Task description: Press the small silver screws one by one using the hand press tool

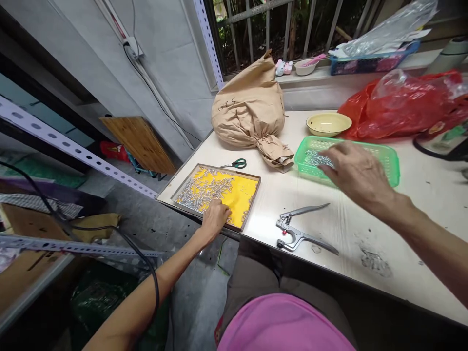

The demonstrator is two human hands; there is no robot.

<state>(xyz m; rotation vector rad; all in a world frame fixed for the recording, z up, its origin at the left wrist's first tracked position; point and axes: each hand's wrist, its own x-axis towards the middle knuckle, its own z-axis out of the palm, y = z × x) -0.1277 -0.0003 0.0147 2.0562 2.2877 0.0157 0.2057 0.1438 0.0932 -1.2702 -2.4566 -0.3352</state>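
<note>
On the left of the table, a shallow tray point(260, 187) with a yellow bottom holds many small, thin silvery metal pieces point(199, 192). My left hand point(215, 218) rests at the tray's near edge with its fingers curled together; whatever they pinch is hidden. Over the green plastic basket point(393, 168) hovers my right hand point(360, 173), slightly blurred, its thumb and forefinger apart and nothing visible between them. More of the small metal pieces lie in the basket's left part, just beyond my right fingertips. Between my hands, hand pliers point(302, 236) with a spring and long grey handles lie on the table.
Small scissors point(239, 164) with dark green handles lie behind the tray. A tied brown paper sack point(252, 107) stands at the back, near a yellow oval bowl point(329, 123) and a red plastic bag point(395, 107). A black cable point(155, 278) hangs by my left forearm.
</note>
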